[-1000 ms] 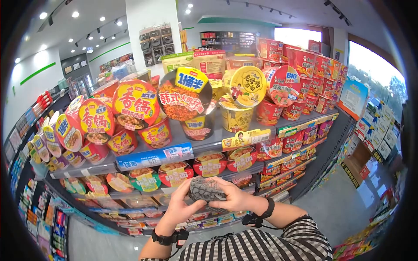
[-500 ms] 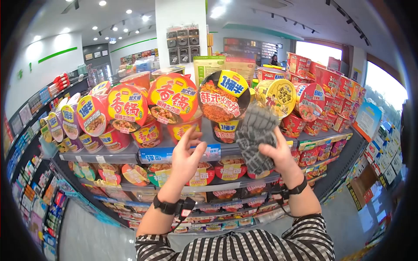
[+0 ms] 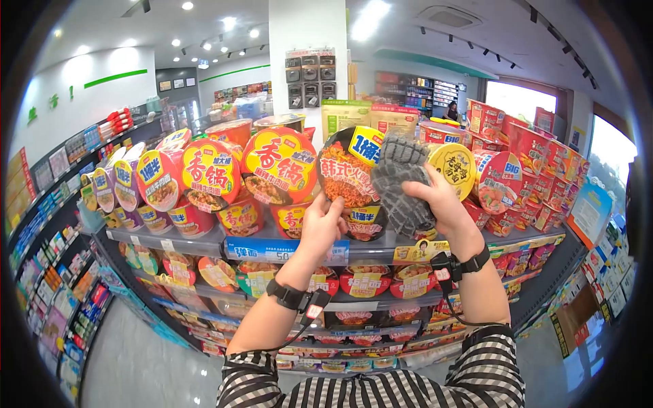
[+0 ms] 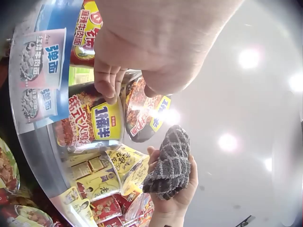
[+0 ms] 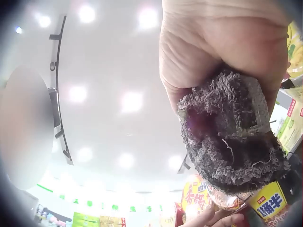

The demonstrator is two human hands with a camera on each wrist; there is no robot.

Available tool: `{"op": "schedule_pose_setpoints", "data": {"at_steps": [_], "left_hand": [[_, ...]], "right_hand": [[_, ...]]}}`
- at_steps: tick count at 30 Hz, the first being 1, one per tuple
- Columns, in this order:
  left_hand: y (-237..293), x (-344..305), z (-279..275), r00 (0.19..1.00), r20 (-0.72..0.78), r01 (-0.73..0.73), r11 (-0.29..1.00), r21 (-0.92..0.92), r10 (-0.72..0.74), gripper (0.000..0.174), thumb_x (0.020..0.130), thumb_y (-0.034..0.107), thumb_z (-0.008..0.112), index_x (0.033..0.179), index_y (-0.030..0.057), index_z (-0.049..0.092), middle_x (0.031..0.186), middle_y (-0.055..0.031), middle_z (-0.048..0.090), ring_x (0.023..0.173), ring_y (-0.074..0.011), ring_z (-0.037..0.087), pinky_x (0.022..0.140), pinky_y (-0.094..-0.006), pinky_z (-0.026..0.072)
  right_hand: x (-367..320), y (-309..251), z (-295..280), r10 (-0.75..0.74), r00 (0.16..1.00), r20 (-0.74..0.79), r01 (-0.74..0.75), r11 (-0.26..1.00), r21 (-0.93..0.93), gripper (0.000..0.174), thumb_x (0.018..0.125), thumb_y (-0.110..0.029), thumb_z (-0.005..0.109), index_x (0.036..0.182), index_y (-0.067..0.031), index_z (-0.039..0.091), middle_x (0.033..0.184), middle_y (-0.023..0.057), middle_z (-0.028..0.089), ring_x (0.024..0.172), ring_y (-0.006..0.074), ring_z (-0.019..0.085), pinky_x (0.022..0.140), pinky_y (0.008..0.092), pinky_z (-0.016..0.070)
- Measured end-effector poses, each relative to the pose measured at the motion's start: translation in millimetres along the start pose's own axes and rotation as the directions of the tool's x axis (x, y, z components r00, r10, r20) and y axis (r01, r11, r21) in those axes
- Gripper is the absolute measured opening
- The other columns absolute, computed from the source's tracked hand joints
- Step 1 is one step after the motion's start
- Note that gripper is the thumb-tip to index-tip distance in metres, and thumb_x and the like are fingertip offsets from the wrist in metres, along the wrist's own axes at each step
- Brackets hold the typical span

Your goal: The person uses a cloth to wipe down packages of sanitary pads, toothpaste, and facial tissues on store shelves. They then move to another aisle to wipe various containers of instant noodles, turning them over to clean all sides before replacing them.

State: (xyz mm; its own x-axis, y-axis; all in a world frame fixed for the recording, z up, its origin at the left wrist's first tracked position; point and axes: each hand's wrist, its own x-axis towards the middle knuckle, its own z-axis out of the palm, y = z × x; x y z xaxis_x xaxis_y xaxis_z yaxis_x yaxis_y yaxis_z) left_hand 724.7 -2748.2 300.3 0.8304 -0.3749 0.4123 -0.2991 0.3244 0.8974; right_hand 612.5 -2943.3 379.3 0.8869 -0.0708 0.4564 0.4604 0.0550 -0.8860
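My right hand [image 3: 449, 204] grips a bunched dark grey cloth [image 3: 403, 187] with a pale check pattern. In the right wrist view the cloth [image 5: 232, 142] shows a looped, towel-like pile and one loose thread. With thumb and fingers, my left hand [image 3: 322, 228] pinches the lower left edge of a tilted black instant noodle tub [image 3: 343, 173], its yellow-and-red printed lid facing me. In the left wrist view, the thumb and fingers lie on either side of that tub's rim. The cloth overlaps the lid's right side in the head view. Another black tub [image 3: 364, 223] stands upright beneath.
Red noodle tubs [image 3: 280, 166] with yellow lids are stacked to the left. A yellow tub [image 3: 452, 170] sits just right of the cloth, and red tubs [image 3: 500, 183] fill the right end. Price strips [image 3: 286, 250] line the shelf edge, with more noodle tubs on lower shelves.
Both hands held the cloth together low before the shelf; they parted, the right carrying the cloth up to the black tub. The left then moved onto that tub's edge. The view shifted left.
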Motion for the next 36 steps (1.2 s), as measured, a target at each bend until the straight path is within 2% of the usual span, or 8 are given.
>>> {"op": "schedule_pose_setpoints", "data": {"at_steps": [9,11,14,23,29,32,34,36], "left_hand": [[-5,-1,13,0.979,-0.050,-0.170,0.925,0.341,0.199,0.023,0.095,0.015,0.056,0.110,-0.0021,0.058,0.098,-0.0166,0.065,0.080,-0.0198,0.065,0.074,-0.0313,0.0521],[-1,-12,20,0.796,-0.002,-0.518,0.682,0.516,0.605,0.033,0.090,0.016,0.064,0.115,-0.0021,0.055,0.127,-0.0241,0.052,0.121,-0.0284,0.054,0.099,-0.0369,0.0445],[16,-33,24,0.636,0.036,-0.742,0.598,0.302,0.771,0.049,0.084,0.018,0.071,0.124,0.0038,0.047,0.148,-0.0177,0.028,0.137,-0.0300,0.035,0.107,-0.0420,0.0369],[15,-69,8,0.844,0.266,-0.458,0.883,-0.097,0.467,0.126,0.065,0.030,0.089,0.154,0.0085,0.002,0.154,-0.0165,0.019,0.141,-0.0294,0.026,0.109,-0.0440,0.0364],[4,-98,-9,0.939,0.175,-0.280,0.954,-0.109,0.296,0.103,0.072,0.010,0.074,0.152,0.0024,0.011,0.149,-0.0161,0.029,0.138,-0.0253,0.033,0.113,-0.0374,0.0281],[2,-107,-17,0.960,0.109,-0.233,0.953,-0.195,0.258,0.099,0.072,0.008,0.073,0.151,-0.0003,0.013,0.146,-0.0168,0.032,0.134,-0.0252,0.037,0.112,-0.0368,0.0281],[0,-114,-22,0.972,0.074,-0.208,0.965,-0.162,0.222,0.099,0.072,0.010,0.073,0.151,-0.0005,0.014,0.143,-0.0173,0.036,0.132,-0.0251,0.040,0.112,-0.0371,0.0289],[-3,-117,-27,0.956,0.077,-0.280,0.959,-0.049,0.283,0.099,0.071,0.011,0.074,0.151,-0.0001,0.015,0.141,-0.0172,0.038,0.129,-0.0250,0.043,0.108,-0.0359,0.0341]], "right_hand": [[-11,14,-6,-0.275,0.961,0.041,0.278,0.938,-0.208,0.066,0.081,-0.005,0.068,0.139,0.0004,0.036,0.130,0.0091,0.052,0.119,0.0164,0.051,0.102,0.0318,0.0401],[-23,19,-15,-0.326,0.945,0.027,0.326,0.935,-0.140,0.069,0.080,-0.003,0.067,0.141,0.0007,0.034,0.131,0.0093,0.052,0.120,0.0176,0.051,0.102,0.0329,0.0398],[-53,18,-27,-0.327,0.945,-0.001,0.326,0.944,-0.042,0.073,0.077,-0.006,0.068,0.141,0.0015,0.033,0.133,0.0104,0.051,0.121,0.0191,0.051,0.103,0.0342,0.0396],[-108,28,-33,-0.220,0.973,0.075,0.228,0.963,-0.143,0.085,0.071,-0.014,0.071,0.144,0.0048,0.031,0.136,0.0130,0.049,0.123,0.0209,0.050,0.106,0.0348,0.0366],[-118,29,-21,-0.174,0.981,0.080,0.191,0.934,-0.303,0.079,0.072,-0.010,0.073,0.140,0.0046,0.036,0.132,0.0117,0.052,0.120,0.0198,0.052,0.104,0.0340,0.0387],[-115,31,-6,-0.420,0.905,-0.068,0.388,0.880,-0.275,0.069,0.073,-0.001,0.073,0.134,0.0046,0.042,0.130,0.0113,0.052,0.117,0.0201,0.053,0.100,0.0354,0.0421],[-100,24,16,-0.594,0.799,-0.094,0.486,0.730,-0.482,0.065,0.071,0.001,0.074,0.131,0.0005,0.049,0.129,0.0134,0.051,0.117,0.0253,0.054,0.100,0.0371,0.0426],[-90,16,39,-0.714,0.685,0.144,0.465,0.276,-0.841,0.062,0.068,-0.002,0.078,0.126,-0.0054,0.056,0.127,0.0163,0.050,0.116,0.0328,0.053,0.098,0.0407,0.0435]]}}
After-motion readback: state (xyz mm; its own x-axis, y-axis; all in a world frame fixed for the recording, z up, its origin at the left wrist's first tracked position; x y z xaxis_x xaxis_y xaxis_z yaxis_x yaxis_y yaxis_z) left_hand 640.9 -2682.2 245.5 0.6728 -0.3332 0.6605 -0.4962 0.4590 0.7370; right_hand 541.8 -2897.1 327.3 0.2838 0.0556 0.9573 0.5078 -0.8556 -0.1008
